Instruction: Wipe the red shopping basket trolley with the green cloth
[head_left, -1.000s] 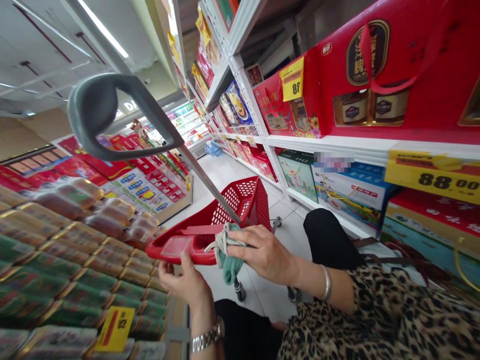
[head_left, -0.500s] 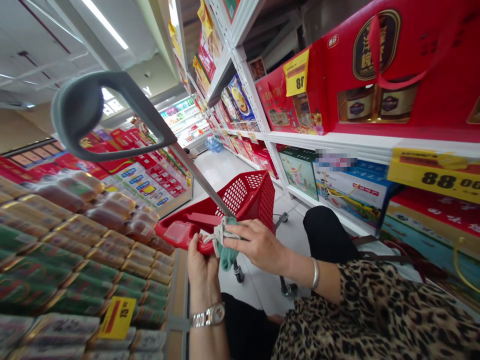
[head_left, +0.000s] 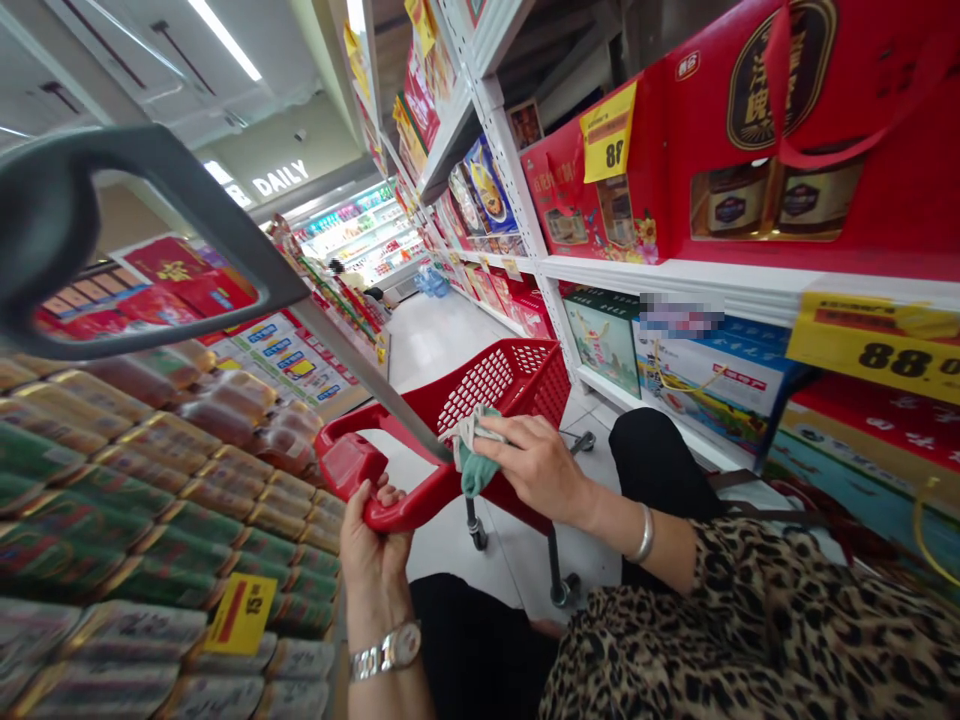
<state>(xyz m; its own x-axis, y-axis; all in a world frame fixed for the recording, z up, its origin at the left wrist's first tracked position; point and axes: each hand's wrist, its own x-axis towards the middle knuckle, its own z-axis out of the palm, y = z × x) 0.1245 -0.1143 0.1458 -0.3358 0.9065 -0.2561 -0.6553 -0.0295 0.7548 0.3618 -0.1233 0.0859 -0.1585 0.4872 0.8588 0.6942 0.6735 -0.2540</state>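
Observation:
My left hand [head_left: 371, 540] is closed around the near rim of a red plastic shopping trolley basket [head_left: 495, 400]. A wristwatch sits on that wrist. My right hand [head_left: 532, 470] presses a teal and white cloth [head_left: 471, 462] against the basket's upper rim, and a bangle shows on its wrist. The cloth is bunched under my fingers. A metal pull pole [head_left: 367, 380] rises from the basket to a dark grey handle loop [head_left: 150, 170], which lies beyond both hands. The basket's small wheels stand on the floor below.
Stacked packaged goods [head_left: 150, 500] with yellow price tags fill the shelf to my left. White shelving [head_left: 675, 270] holding red gift boxes and yellow price signs runs along my right. A tiled aisle floor [head_left: 442, 340] stretches ahead, with a person [head_left: 352, 280] far down it.
My left hand has gone from open under the rim to closed around it. The cloth and my right hand have slid along the rim, and the basket has shifted rightward in view.

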